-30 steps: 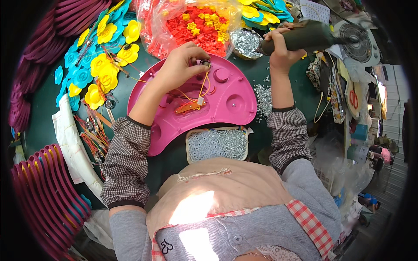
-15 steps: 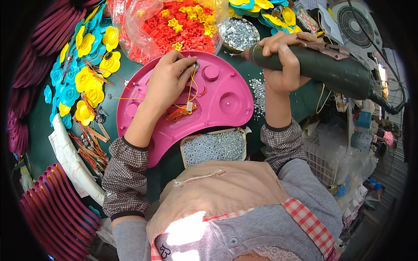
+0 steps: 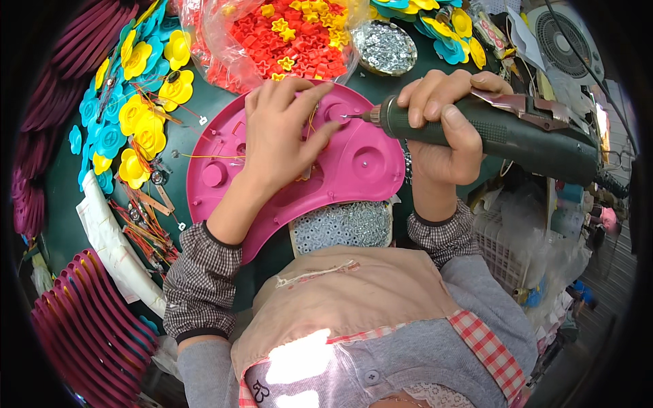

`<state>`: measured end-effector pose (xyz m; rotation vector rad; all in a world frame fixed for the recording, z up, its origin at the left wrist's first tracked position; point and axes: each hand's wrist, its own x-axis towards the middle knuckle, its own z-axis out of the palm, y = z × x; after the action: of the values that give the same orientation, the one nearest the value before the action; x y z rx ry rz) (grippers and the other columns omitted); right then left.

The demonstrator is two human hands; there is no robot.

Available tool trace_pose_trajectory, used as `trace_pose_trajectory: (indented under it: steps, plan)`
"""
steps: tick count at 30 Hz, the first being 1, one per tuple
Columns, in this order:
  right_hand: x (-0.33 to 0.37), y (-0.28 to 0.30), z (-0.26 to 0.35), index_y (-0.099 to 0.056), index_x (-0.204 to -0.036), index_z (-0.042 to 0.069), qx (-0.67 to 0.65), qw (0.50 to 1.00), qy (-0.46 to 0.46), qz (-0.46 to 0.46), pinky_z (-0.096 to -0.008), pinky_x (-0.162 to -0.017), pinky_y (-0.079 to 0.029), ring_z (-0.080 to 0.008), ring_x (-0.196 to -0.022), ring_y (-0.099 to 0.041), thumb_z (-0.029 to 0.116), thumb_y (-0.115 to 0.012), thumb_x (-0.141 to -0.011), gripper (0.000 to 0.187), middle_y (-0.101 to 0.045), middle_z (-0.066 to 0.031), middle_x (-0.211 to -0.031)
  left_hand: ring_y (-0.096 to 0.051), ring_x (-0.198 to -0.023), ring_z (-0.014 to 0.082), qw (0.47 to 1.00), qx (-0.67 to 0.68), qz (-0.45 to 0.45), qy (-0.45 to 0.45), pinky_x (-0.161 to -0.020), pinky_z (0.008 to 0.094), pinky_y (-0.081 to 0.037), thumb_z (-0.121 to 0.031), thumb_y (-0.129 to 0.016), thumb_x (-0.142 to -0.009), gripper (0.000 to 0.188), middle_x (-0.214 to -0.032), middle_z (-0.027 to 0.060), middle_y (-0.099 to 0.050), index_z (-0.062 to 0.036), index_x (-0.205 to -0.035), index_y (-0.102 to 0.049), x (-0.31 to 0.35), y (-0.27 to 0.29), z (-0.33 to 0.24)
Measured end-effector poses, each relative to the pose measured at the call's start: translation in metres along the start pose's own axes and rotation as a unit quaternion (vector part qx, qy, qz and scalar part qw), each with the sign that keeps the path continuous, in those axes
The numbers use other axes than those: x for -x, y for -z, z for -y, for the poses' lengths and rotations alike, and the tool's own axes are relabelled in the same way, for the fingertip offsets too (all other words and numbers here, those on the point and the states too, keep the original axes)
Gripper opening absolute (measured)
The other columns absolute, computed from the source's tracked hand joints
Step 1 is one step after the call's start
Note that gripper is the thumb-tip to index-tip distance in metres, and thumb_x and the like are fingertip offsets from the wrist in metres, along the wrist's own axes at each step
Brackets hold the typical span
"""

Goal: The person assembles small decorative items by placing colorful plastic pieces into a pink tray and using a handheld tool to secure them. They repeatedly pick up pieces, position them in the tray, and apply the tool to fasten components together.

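A curved pink plastic shell (image 3: 255,217) with round bosses and posts lies in front of me. My left hand (image 3: 282,136) rests over its upper middle, fingers spread and thumb apart from the index finger. Beneath this hand, thin wires and parts inside the shell are mostly hidden. My right hand (image 3: 445,126) is wrapped round a dark green electric screwdriver (image 3: 524,139), held nearly level. The bit points left, over the shell's round boss close to my left thumb and index finger; whether its tip touches anything I cannot tell.
A tray of small metal parts (image 3: 340,228) sits between the shell and my apron. Beyond it are a bag of red and yellow star pieces (image 3: 286,41) and a bowl of screws (image 3: 385,47). Yellow and blue flower pieces (image 3: 146,132), wired parts and stacked maroon pieces (image 3: 95,326) lie leftward.
My left hand has gone from a pinch at the shell's far side to spread fingers. The screwdriver has come down and left, its bit now over the shell, which has shifted slightly right.
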<state>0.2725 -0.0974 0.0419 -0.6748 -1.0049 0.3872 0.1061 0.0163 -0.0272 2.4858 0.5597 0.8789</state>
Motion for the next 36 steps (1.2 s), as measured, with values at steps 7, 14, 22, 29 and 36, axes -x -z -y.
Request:
trace_pose_trajectory:
  steps: [7, 14, 22, 29, 36]
  plan:
    - [0.003, 0.004, 0.003, -0.047, -0.140, 0.007, -0.020, 0.999, -0.010, 0.049, -0.0439, -0.076, -0.052, -0.0203, -0.069, -0.055, 0.006, -0.048, -0.088, 0.051, -0.057, -0.0100, -0.087, -0.059, -0.082, 0.0258, 0.996, 0.043, 0.012, -0.072, -0.088, 0.0407, -0.045, -0.020, -0.081, -0.085, 0.018, -0.083, 0.0052, -0.060, -0.0087, -0.090, -0.068, 0.002, -0.003, -0.006]
    - [0.002, -0.003, 0.013, -0.040, -0.135, 0.004, -0.095, 0.995, -0.005, -0.025, -0.0451, -0.071, -0.055, -0.0224, -0.065, -0.055, 0.002, -0.055, -0.088, 0.050, -0.056, -0.0130, -0.081, -0.059, -0.071, 0.0238, 0.954, 0.293, 0.009, 0.063, -0.070, 0.0365, -0.047, -0.008, -0.085, -0.082, 0.018, -0.077, 0.0076, -0.061, -0.0048, -0.091, -0.070, 0.007, -0.007, -0.011]
    - [0.004, -0.015, 0.005, -0.042, -0.133, 0.005, -0.076, 0.997, 0.022, -0.020, -0.0455, -0.072, -0.055, -0.0220, -0.066, -0.055, 0.002, -0.054, -0.088, 0.047, -0.056, -0.0110, -0.083, -0.061, -0.077, 0.0264, 0.982, 0.147, -0.100, -0.057, -0.071, 0.0367, -0.049, -0.008, -0.089, -0.076, 0.026, -0.087, 0.0086, -0.068, -0.0035, -0.095, -0.072, 0.007, -0.004, -0.005]
    - [-0.001, -0.018, -0.041, -0.043, -0.128, -0.002, 0.062, 0.998, -0.017, -0.020, -0.0439, -0.070, -0.057, -0.0228, -0.067, -0.059, -0.002, -0.054, -0.088, 0.042, -0.058, -0.0135, -0.080, -0.066, -0.107, 0.0312, 0.998, 0.030, 0.029, 0.045, -0.091, 0.0413, -0.056, -0.021, -0.085, -0.080, 0.031, -0.112, 0.0104, -0.073, 0.0001, -0.100, -0.076, 0.012, -0.002, 0.004]
    - [0.005, -0.017, -0.065, -0.042, -0.123, -0.001, 0.061, 0.996, -0.041, -0.053, -0.0423, -0.069, -0.057, -0.0209, -0.066, -0.060, -0.004, -0.057, -0.089, 0.037, -0.060, -0.0131, -0.080, -0.069, -0.105, 0.0303, 0.998, 0.039, 0.011, 0.042, -0.090, 0.0408, -0.057, -0.015, -0.082, -0.084, 0.025, -0.114, 0.0098, -0.074, -0.0004, -0.104, -0.076, 0.016, -0.007, 0.008]
